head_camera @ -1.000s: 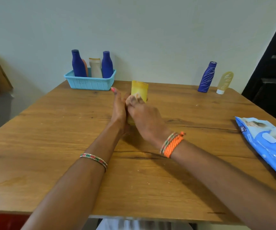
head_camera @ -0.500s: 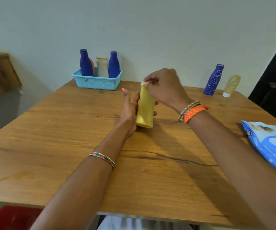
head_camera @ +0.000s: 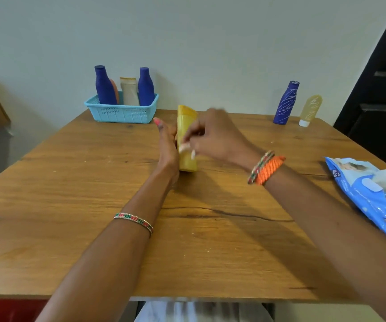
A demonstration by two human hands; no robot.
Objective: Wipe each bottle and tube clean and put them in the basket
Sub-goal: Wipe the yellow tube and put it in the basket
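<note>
A yellow tube [head_camera: 187, 126] stands upright at the middle of the wooden table [head_camera: 94, 205]. My left hand [head_camera: 167, 147] grips it from the left side. My right hand [head_camera: 212, 135] presses a small white wipe [head_camera: 185, 148] against the tube's front, fingers curled around the wipe. The light blue basket [head_camera: 121, 112] stands at the back left and holds two dark blue bottles [head_camera: 104, 86], a cream bottle [head_camera: 129, 90] and an orange item. A patterned blue bottle [head_camera: 286, 103] and a pale yellow tube [head_camera: 310, 110] stand at the back right.
A blue pack of wet wipes [head_camera: 373, 196] lies at the table's right edge with one wipe sticking out. A wall runs behind the table. Something red [head_camera: 10, 310] sits below the near left edge.
My right hand has moved from the top of the yellow tube down to its middle with the wipe. My left hand keeps its hold on the tube.
</note>
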